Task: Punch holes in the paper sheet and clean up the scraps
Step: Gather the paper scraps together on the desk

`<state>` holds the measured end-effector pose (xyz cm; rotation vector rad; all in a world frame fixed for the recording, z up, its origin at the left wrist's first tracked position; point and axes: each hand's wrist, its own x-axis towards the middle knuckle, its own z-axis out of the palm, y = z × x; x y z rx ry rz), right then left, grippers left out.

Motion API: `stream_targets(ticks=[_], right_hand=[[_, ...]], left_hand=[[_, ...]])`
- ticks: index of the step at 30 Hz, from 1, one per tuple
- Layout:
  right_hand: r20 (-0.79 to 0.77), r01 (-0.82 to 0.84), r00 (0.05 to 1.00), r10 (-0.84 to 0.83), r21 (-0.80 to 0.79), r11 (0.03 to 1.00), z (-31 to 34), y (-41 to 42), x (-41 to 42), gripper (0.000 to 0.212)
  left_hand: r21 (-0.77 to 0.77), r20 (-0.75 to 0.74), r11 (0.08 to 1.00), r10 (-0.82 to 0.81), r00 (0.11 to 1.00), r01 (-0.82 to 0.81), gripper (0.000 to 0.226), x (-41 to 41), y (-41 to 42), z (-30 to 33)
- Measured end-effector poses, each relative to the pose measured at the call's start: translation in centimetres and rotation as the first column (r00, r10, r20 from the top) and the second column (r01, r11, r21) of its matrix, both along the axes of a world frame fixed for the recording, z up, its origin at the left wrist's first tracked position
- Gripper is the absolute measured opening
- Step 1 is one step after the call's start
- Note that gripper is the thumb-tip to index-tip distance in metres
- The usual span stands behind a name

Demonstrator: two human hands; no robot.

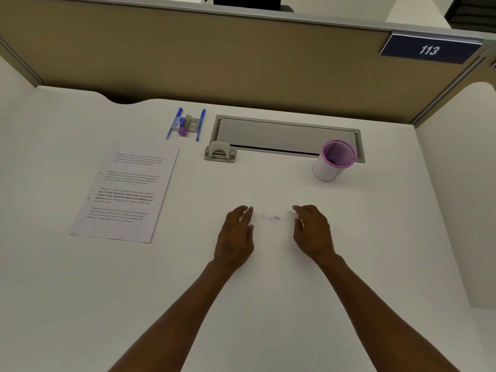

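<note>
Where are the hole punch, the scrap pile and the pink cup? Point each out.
hole punch (220, 153): head view, on its curved top lever.
scrap pile (271, 218): head view, on its middle, between the hands.
pink cup (328, 167): head view, on its white outer wall.

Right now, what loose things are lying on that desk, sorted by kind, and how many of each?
Blue pens: 2
Printed paper sheet: 1
Hole punch: 1
Pink-rimmed mesh cup: 1
Little pile of paper scraps, between the two hands: 1
Small clutter between the pens, too small to tell apart: not counted
Total: 6
</note>
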<state>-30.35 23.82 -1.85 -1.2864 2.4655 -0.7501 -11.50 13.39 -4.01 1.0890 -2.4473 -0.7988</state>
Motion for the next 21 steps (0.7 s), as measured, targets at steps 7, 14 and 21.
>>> stream_targets(ticks=[7, 14, 21], right_hand=[[-0.006, -0.12, 0.992, 0.122, 0.15, 0.981, -0.5, -1.0, 2.4, 0.041], [0.009, -0.107, 0.994, 0.106, 0.126, 0.986, -0.1, -3.3, 2.0, 0.045], [0.02, -0.209, 0.978, 0.208, 0.11, 0.972, 0.1, -2.1, 0.4, 0.038]], left_hand=[[0.059, 0.078, 0.998, -0.042, 0.996, 0.037, 0.039, -2.0, -0.5, 0.4], [0.129, -0.009, 0.991, -0.016, 1.0, 0.017, 0.043, -3.5, -0.4, 1.3], [0.108, 0.113, 0.992, -0.08, 0.99, 0.068, 0.05, -2.9, -1.1, 0.9]])
